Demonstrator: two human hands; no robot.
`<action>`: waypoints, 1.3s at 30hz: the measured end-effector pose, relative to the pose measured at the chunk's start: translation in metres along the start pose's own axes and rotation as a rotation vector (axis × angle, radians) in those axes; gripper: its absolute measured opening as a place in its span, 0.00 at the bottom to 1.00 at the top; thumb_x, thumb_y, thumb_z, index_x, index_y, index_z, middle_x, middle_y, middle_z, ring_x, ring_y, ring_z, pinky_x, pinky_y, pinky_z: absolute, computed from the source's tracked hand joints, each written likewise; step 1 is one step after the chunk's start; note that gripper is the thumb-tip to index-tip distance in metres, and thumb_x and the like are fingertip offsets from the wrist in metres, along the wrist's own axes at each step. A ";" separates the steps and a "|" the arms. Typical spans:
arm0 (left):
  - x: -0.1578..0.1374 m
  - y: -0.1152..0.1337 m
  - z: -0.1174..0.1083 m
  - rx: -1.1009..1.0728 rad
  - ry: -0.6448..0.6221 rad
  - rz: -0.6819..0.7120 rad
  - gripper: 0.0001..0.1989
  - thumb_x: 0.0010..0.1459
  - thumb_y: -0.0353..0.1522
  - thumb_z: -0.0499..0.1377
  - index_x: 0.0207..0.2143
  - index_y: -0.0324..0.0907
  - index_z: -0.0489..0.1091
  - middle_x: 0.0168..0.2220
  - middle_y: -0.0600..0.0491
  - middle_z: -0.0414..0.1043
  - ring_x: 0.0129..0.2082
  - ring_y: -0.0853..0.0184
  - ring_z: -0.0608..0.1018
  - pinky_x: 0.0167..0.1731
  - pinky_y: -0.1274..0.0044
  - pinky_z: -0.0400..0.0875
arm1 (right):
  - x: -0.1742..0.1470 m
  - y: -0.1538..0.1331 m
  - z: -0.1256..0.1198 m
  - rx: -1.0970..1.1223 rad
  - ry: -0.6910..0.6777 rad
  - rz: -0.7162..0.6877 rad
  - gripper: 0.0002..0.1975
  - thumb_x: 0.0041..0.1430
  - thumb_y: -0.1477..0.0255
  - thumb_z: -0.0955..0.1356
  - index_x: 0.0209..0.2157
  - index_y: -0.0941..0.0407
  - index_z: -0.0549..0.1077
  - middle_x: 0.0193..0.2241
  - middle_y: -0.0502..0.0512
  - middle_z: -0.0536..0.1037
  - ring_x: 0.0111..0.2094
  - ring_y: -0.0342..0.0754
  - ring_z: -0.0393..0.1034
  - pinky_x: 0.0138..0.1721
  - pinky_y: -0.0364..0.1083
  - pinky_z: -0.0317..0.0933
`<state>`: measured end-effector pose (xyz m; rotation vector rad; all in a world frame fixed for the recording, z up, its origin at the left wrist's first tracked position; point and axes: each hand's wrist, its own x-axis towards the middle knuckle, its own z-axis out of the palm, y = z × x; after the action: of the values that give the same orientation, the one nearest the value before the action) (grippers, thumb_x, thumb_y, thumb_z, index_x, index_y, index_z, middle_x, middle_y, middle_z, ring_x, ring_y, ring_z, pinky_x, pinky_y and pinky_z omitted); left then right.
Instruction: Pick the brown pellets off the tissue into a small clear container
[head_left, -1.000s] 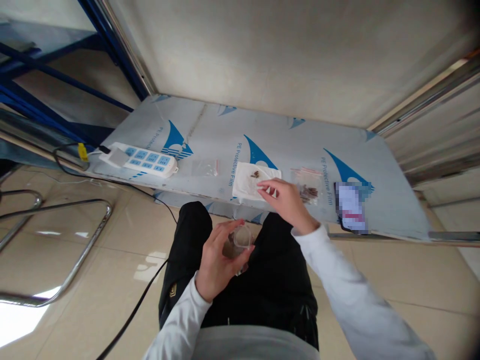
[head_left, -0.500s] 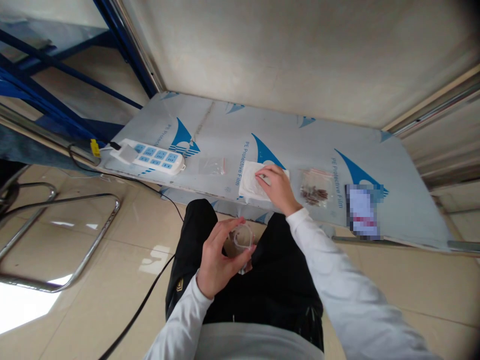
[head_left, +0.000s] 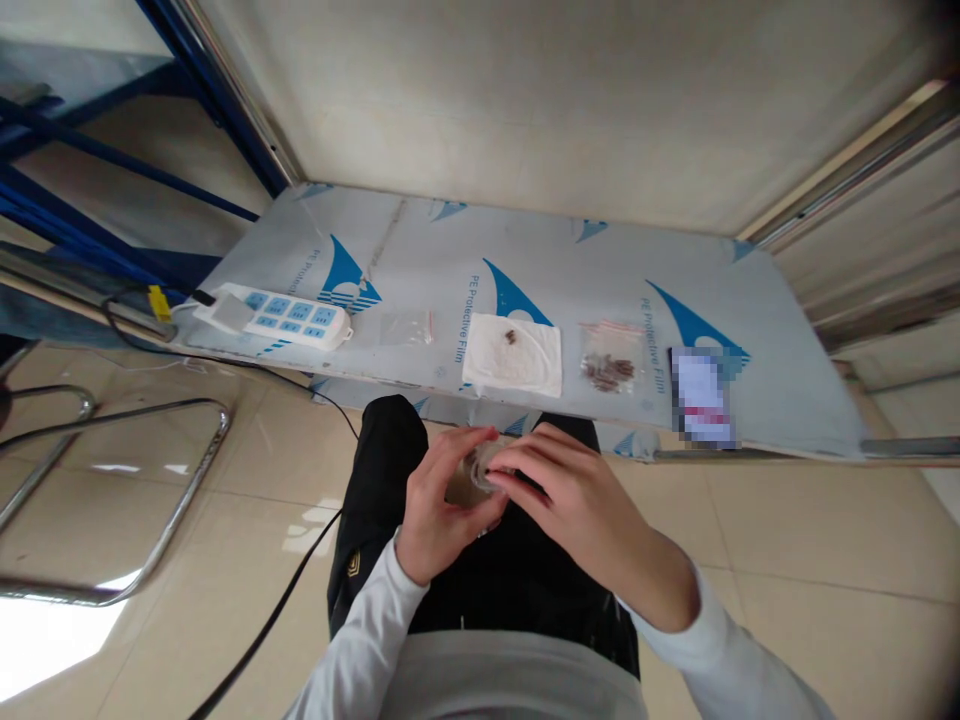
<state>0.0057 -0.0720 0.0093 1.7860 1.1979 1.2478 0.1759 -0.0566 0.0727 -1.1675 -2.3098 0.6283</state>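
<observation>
Above my lap, my left hand (head_left: 450, 500) is curled around a small clear round plastic container (head_left: 477, 468), its open mouth facing up. At that mouth my right hand (head_left: 559, 485) pinches thumb and fingers together. A small dark piece shows at the fingertips, mostly covered by them. On the bench in front lies a folded white tissue (head_left: 517, 370) with a few tiny brown pieces (head_left: 511, 338) on it. Right of the tissue is a clear zip bag (head_left: 611, 345) filled with several small brown pieces.
A white power strip (head_left: 292, 318) with a plug lies at the bench's left, beside a flat clear bag (head_left: 405, 327). A blurred-out object (head_left: 703, 398) lies at the right. The film-covered bench (head_left: 420, 250) meets a wall; a black cable (head_left: 277, 610) crosses the floor.
My right hand has come back from the tissue to the mouth of the container, uncovering the brown pieces on the tissue. My left hand keeps its hold on the container.
</observation>
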 end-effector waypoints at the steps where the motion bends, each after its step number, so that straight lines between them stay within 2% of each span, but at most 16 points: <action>1: 0.000 0.001 0.000 0.005 0.002 0.006 0.24 0.52 0.28 0.66 0.52 0.44 0.68 0.48 0.48 0.74 0.50 0.61 0.76 0.51 0.69 0.71 | 0.000 0.001 -0.001 0.001 -0.012 -0.004 0.05 0.64 0.73 0.67 0.41 0.55 0.75 0.38 0.53 0.79 0.41 0.49 0.71 0.44 0.50 0.67; 5: 0.001 0.006 0.000 0.013 0.022 0.010 0.25 0.51 0.30 0.68 0.53 0.45 0.68 0.47 0.48 0.75 0.48 0.62 0.76 0.50 0.70 0.71 | -0.006 0.002 -0.003 0.070 -0.055 -0.037 0.11 0.62 0.68 0.69 0.46 0.54 0.74 0.43 0.54 0.79 0.43 0.49 0.72 0.47 0.49 0.67; 10: 0.003 0.011 0.000 0.074 0.005 -0.012 0.28 0.50 0.31 0.68 0.54 0.45 0.67 0.45 0.49 0.76 0.45 0.62 0.76 0.47 0.70 0.71 | -0.008 0.008 -0.004 0.229 -0.063 0.026 0.05 0.65 0.73 0.67 0.39 0.53 0.76 0.39 0.51 0.79 0.41 0.46 0.73 0.45 0.45 0.67; 12: 0.004 0.010 -0.003 0.070 -0.002 -0.076 0.34 0.46 0.34 0.71 0.56 0.44 0.66 0.47 0.47 0.75 0.45 0.60 0.76 0.48 0.68 0.71 | -0.007 0.013 -0.007 0.315 -0.043 0.082 0.05 0.65 0.73 0.66 0.37 0.54 0.76 0.38 0.51 0.79 0.39 0.44 0.74 0.43 0.43 0.67; 14: 0.005 0.009 -0.007 -0.044 -0.015 -0.193 0.40 0.43 0.38 0.73 0.58 0.44 0.64 0.49 0.46 0.75 0.46 0.58 0.77 0.49 0.67 0.71 | -0.005 0.019 -0.012 0.372 -0.007 0.136 0.05 0.65 0.72 0.67 0.37 0.53 0.76 0.37 0.51 0.79 0.39 0.44 0.75 0.42 0.43 0.67; 16: 0.006 0.008 -0.010 -0.273 -0.048 -0.343 0.35 0.45 0.39 0.71 0.56 0.41 0.67 0.48 0.45 0.76 0.44 0.60 0.78 0.46 0.69 0.72 | -0.004 0.025 -0.019 0.404 0.024 0.175 0.05 0.64 0.70 0.67 0.37 0.53 0.76 0.37 0.51 0.80 0.39 0.45 0.75 0.43 0.44 0.68; 19: 0.007 0.010 -0.013 -0.605 -0.068 -0.542 0.17 0.53 0.39 0.67 0.42 0.38 0.75 0.37 0.48 0.79 0.33 0.66 0.79 0.36 0.76 0.75 | -0.002 0.029 -0.032 0.431 0.041 0.221 0.07 0.63 0.67 0.67 0.37 0.53 0.77 0.37 0.53 0.81 0.39 0.47 0.76 0.43 0.46 0.70; 21: 0.007 0.014 -0.013 -0.709 -0.051 -0.613 0.12 0.55 0.38 0.66 0.34 0.37 0.76 0.30 0.51 0.79 0.27 0.71 0.78 0.30 0.80 0.74 | -0.001 0.030 -0.041 0.432 0.052 0.239 0.08 0.63 0.66 0.68 0.37 0.54 0.78 0.37 0.54 0.81 0.39 0.48 0.76 0.42 0.46 0.70; 24: 0.007 0.021 -0.013 -0.747 -0.025 -0.636 0.08 0.53 0.35 0.67 0.30 0.38 0.77 0.26 0.53 0.79 0.24 0.72 0.78 0.28 0.83 0.73 | 0.002 0.028 -0.051 0.409 0.073 0.221 0.07 0.62 0.67 0.68 0.37 0.54 0.78 0.36 0.54 0.81 0.38 0.47 0.77 0.41 0.46 0.71; 32: 0.007 0.032 -0.016 -0.689 -0.003 -0.582 0.04 0.54 0.32 0.67 0.31 0.41 0.81 0.30 0.52 0.83 0.30 0.68 0.83 0.34 0.81 0.77 | 0.007 0.021 -0.071 0.144 0.173 0.033 0.05 0.62 0.71 0.68 0.34 0.52 0.78 0.44 0.55 0.78 0.48 0.50 0.72 0.49 0.50 0.66; 36: 0.005 0.032 -0.014 -0.652 0.042 -0.564 0.04 0.53 0.32 0.67 0.32 0.42 0.81 0.33 0.52 0.83 0.34 0.64 0.84 0.39 0.77 0.79 | 0.006 0.014 -0.075 0.128 0.165 0.024 0.06 0.63 0.72 0.67 0.35 0.52 0.77 0.44 0.55 0.78 0.47 0.51 0.73 0.49 0.50 0.68; 39: 0.002 0.031 -0.014 -0.583 0.026 -0.546 0.08 0.54 0.34 0.67 0.37 0.43 0.81 0.38 0.49 0.82 0.39 0.59 0.83 0.44 0.70 0.79 | 0.002 0.007 -0.078 0.127 0.172 0.024 0.05 0.63 0.71 0.67 0.36 0.50 0.77 0.43 0.54 0.80 0.45 0.51 0.75 0.46 0.50 0.70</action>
<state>0.0029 -0.0818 0.0418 0.9424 1.0855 1.1319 0.2257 -0.0369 0.1302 -1.1451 -2.0848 0.6467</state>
